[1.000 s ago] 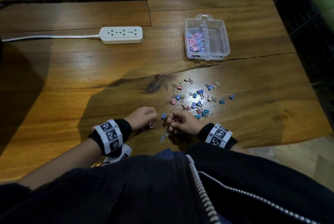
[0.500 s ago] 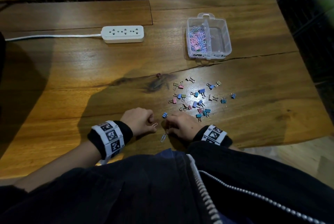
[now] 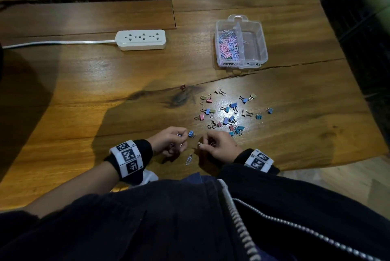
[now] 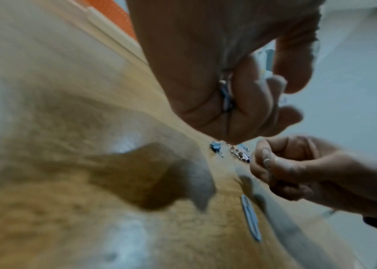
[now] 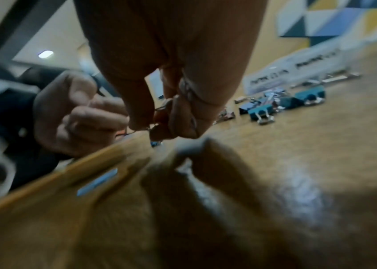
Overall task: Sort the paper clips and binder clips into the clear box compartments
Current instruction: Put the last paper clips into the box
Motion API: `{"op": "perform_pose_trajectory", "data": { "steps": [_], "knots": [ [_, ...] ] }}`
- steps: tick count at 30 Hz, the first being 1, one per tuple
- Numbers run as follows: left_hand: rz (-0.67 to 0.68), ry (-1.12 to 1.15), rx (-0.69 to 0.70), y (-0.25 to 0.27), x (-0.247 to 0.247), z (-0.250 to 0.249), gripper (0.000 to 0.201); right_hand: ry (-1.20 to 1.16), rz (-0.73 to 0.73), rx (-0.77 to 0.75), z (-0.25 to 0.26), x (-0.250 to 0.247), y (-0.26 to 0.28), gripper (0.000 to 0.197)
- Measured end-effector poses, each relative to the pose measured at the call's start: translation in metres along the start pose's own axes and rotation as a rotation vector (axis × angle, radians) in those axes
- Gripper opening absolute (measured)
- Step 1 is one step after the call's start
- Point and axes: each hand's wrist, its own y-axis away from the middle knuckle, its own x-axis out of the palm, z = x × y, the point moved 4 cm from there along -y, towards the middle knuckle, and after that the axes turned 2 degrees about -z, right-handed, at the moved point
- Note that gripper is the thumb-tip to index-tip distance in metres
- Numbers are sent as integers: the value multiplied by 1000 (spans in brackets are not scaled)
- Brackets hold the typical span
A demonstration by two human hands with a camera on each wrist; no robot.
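The clear box stands at the back right; its left compartment holds pink and purple paper clips, its right one looks nearly bare. Several coloured binder clips lie scattered in front of it. My left hand is curled and holds paper clips in its fist. My right hand pinches paper clips between thumb and fingers. One blue binder clip lies between the hands. A single light paper clip lies on the wood just below them, also visible in the left wrist view.
A white power strip with its cable lies at the back left. The wooden table has a dark crack running across it, and its front right edge drops to the floor. My dark jacket fills the bottom of the head view.
A paper clip that hung from my right hand now lies on the table. Both hands stayed near the front edge, fingers shifting slightly.
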Motion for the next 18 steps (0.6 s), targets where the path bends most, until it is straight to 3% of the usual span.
{"op": "perform_pose_trajectory", "data": {
  "steps": [3,4,6,8,11,14,18],
  "knots": [
    [30,59,-13,0,5,-3,30,-248,-5,77,-4,-12,5,24],
    [-6,-62,-25,-2,6,-3,29,-305,-2,95,-5,-16,7,23],
    [-134,-506,-31,-5,5,-5,31,-430,-2,120,-9,-24,10,21],
    [-176,-919,-50,-6,9,-4,32,-595,12,134,-13,-31,12,19],
    [-174,-1214,-117,-5,22,-2,32,-749,15,147,-16,-42,12,23],
    [-160,-1358,-161,-8,32,0,37,-802,-67,150,-17,-59,12,25],
    [-132,-1364,-177,-9,41,3,25,-853,-189,120,-22,-85,9,27]
  ]
}}
